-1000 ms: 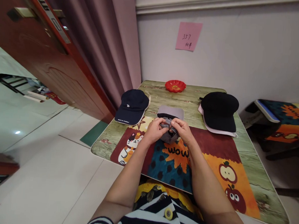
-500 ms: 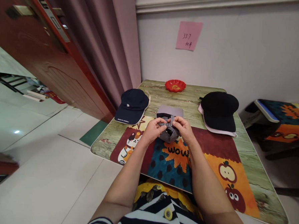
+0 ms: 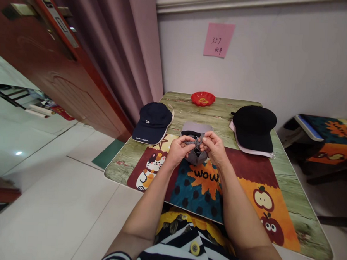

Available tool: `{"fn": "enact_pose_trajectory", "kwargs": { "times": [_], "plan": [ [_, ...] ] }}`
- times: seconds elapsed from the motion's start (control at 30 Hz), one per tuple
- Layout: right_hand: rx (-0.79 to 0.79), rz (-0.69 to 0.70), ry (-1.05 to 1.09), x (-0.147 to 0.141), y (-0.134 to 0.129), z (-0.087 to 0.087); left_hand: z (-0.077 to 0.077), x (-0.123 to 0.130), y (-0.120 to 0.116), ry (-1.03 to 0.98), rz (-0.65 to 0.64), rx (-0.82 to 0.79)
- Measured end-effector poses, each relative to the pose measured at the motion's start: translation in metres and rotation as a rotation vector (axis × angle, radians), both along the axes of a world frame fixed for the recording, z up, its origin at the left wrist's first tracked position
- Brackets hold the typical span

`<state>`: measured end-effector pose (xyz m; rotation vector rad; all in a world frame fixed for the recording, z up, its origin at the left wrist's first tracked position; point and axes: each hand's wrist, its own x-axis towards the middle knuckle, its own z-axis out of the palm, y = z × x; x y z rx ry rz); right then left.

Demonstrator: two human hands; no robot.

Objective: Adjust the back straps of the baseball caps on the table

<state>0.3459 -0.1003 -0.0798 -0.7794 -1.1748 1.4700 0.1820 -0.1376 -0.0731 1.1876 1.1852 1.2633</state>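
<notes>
A grey baseball cap lies upside down in front of me, its brim pointing away toward the wall. My left hand pinches the cap's back strap from the left. From the right, my right hand grips the strap's other part between thumb and fingers. Both hands are close together over the cap's opening, and the fingers partly hide the strap and its fastening. A navy cap with a small white emblem sits to the left. Off to the right a black cap rests on top of a pale pink one.
A red scalloped dish stands at the back of the wood-patterned table. A colourful printed mat lies under the caps. A pink note is stuck to the wall. To the left are a curtain and an open wooden door.
My right hand has turned slightly and risen a little, lifting its strap end, which is now more hidden by the fingers. My left hand stays nearly in place.
</notes>
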Motion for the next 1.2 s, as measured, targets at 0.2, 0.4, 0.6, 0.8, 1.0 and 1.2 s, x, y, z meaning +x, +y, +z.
{"fn": "enact_pose_trajectory", "kwargs": {
  "times": [0.2,0.4,0.6,0.8,1.0,1.2],
  "plan": [
    [-0.036,0.0,0.053,-0.0011,0.0015,-0.0045,0.0018,0.0016,-0.0004,-0.009,-0.021,-0.002],
    [-0.002,-0.018,-0.059,0.0003,0.0023,-0.0078,0.0011,0.0019,-0.0012,0.084,0.024,0.048],
    [0.039,-0.07,-0.163,-0.0014,0.0016,-0.0056,-0.0023,0.0011,0.002,0.336,0.096,0.216],
    [0.063,-0.082,-0.163,-0.0047,0.0007,-0.0046,0.0038,0.0059,0.0,0.502,0.105,0.301],
    [0.059,-0.105,-0.175,-0.0045,0.0013,-0.0067,0.0072,0.0082,-0.003,0.613,0.091,0.341],
    [0.073,-0.104,-0.21,-0.0045,0.0009,-0.0067,0.003,0.0054,-0.0011,0.647,0.092,0.345]
  ]
}}
